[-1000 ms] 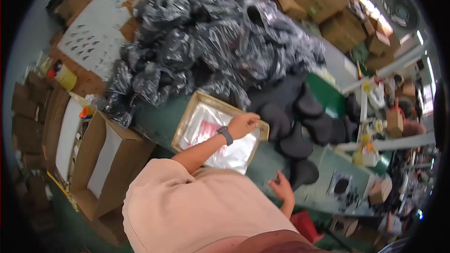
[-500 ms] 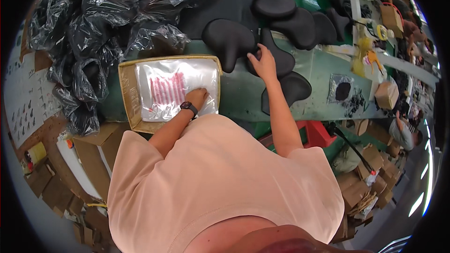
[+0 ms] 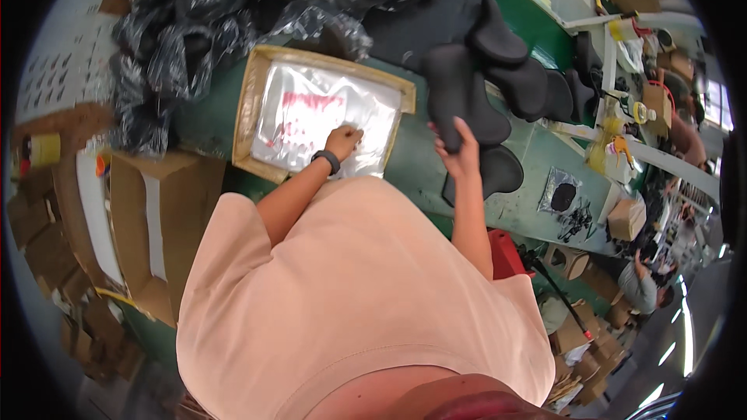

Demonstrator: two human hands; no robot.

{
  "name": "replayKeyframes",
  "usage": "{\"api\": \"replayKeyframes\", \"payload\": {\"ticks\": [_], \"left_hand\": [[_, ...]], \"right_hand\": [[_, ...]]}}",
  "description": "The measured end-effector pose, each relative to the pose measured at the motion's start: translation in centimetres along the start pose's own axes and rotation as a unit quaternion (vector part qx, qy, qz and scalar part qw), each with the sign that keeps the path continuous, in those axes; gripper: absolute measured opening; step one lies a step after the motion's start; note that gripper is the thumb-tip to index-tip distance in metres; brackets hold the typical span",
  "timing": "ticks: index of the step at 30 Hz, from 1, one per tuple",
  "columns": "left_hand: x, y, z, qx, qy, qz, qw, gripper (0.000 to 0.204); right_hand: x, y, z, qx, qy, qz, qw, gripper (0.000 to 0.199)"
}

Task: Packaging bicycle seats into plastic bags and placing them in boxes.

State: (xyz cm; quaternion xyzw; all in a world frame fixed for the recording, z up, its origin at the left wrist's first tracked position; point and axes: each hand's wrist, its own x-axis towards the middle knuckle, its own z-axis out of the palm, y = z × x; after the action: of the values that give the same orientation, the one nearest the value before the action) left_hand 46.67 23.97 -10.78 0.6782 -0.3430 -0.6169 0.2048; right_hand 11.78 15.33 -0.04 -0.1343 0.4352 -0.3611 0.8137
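My left hand (image 3: 342, 142), with a dark watch on the wrist, is closed on the top of a stack of clear plastic bags (image 3: 292, 120) with red print. Its curled fingers seem to pinch the top bag, though the fingertips are partly hidden. The bags lie in a shallow cardboard box (image 3: 244, 128). To the right, my right hand (image 3: 459, 148) grips the narrow nose of a black bicycle saddle (image 3: 447, 82), which is tilted on its side. Two more black saddles, an upper one (image 3: 489, 118) and a lower one (image 3: 502, 169), lie just beyond that hand.
Black saddles wrapped in clear plastic (image 3: 226, 0) heap up at the far left. Several bare saddles (image 3: 517, 85) sit at the far right of the green table (image 3: 529, 187). A small bag with a black piece (image 3: 562, 193) lies right. Open cartons (image 3: 187, 210) stand left, near a red frame (image 3: 507, 253).
My right hand has closed on the saddle's nose and tipped the saddle onto its side. My left hand stays on the bags. The whole view has turned and shifted.
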Motion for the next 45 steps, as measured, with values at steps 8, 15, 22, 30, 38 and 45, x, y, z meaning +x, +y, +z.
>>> {"api": "replayKeyframes", "payload": {"ticks": [8,15,22,30,38,45], "left_hand": [[-5.3,-2.7,-4.3,-0.295,-0.026,0.039,0.954,0.022],[-13.5,0.2,-8.2,-0.279,-0.141,0.107,0.944,0.011],[-22.3,1.1,-11.5,-0.575,-0.167,0.198,0.776,0.015],[-27.1,2.9,-16.9,-0.602,-0.044,0.201,0.772,0.006],[-23.8,8.7,-14.1,-0.185,0.208,0.325,0.904,0.030],[-31.5,20.2,-10.0,0.254,0.219,0.647,0.685,0.010]], "right_hand": [[-18.5,6.4,7.2,-0.188,-0.061,-0.182,0.963,0.092],[-15.3,14.8,10.8,0.015,-0.109,-0.081,0.991,0.060],[-11.4,17.5,16.2,0.184,-0.220,0.074,0.955,0.067],[-16.3,14.2,18.8,-0.038,-0.229,-0.117,0.966,0.086],[-20.6,15.3,24.0,-0.571,0.035,-0.294,0.766,0.112],[-21.9,14.5,26.8,-0.799,0.036,-0.187,0.571,0.101]]}}
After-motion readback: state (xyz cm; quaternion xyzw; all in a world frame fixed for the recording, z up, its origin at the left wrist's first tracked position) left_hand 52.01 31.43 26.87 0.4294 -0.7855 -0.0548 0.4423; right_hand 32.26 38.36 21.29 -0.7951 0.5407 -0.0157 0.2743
